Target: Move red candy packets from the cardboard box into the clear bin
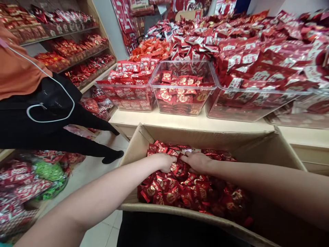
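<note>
Both my hands reach down into a large cardboard box that holds a heap of small, shiny red snack packets with gold print. My left hand is closed, its curled fingers on red packets at the middle of the heap. Just to its right, my right hand bends its fingers around packets too. A narrow gap with more packets lies between the two hands. Some fingertips are hidden among the wrappers. A small whitish patch shows by the right fingertips, too small to make out.
Behind the box, clear plastic bins of red packets stand on a pale wooden counter. Packets are piled high at the right. At left stands a person in an orange top, near stocked shelves. Bagged goods lie at lower left.
</note>
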{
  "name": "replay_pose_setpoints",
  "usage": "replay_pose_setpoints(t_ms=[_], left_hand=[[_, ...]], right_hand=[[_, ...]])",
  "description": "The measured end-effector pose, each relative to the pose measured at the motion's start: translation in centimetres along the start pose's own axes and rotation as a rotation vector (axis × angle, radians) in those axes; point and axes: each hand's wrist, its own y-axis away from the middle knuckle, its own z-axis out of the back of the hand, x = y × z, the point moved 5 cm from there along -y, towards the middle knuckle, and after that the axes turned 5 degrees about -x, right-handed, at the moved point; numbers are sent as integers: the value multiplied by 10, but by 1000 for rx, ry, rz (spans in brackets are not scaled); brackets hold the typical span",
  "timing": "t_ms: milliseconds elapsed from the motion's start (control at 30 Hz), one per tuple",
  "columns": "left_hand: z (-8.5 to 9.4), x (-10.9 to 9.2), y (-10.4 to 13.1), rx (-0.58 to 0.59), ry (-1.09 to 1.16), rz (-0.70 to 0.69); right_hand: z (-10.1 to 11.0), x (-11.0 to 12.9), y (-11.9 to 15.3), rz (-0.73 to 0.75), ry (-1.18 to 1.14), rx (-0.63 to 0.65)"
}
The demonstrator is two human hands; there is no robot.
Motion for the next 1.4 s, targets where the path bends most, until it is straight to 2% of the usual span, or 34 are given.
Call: replay_pose_setpoints(t_ms=[167,300,367,500,567,633,700,767,833,867,900,1000,1167,1300,1400], left_hand=[[10,-7,8,-14,-57,-59],[16,-10,13,-65,-69,-25],[20,-7,14,-121,-68,-6],[32,1,18,-216,1,-47],[39,4,22,-248,59,-84],[43,4,26,-261,116,-124],[41,-1,30,-197,171,-194],[32,-9,34,-54,191,-248],[21,-15,35,70,157,-245],[17,-17,35,101,130,-223],[14,-19,35,107,105,-199],[10,-23,32,111,70,-180],[10,-26,32,108,39,-205],[11,-27,34,86,18,-208],[12,-26,32,60,4,-210]], right_hand=[[6,16,5,151,122,-42],[10,28,9,239,115,-48],[20,26,8,232,113,-29],[52,14,5,154,76,18],[65,10,4,125,-25,-1],[68,10,5,99,-192,-30],[58,13,7,54,-376,-16],[40,20,10,61,-503,66],[24,29,11,142,-533,162],[18,29,10,167,-479,184],[13,26,8,159,-385,174],[8,3,-2,6,-82,54],[-5,-30,-4,-101,192,-98],[-15,-34,-3,-104,305,-75],[-15,-27,-6,-174,319,-74]])
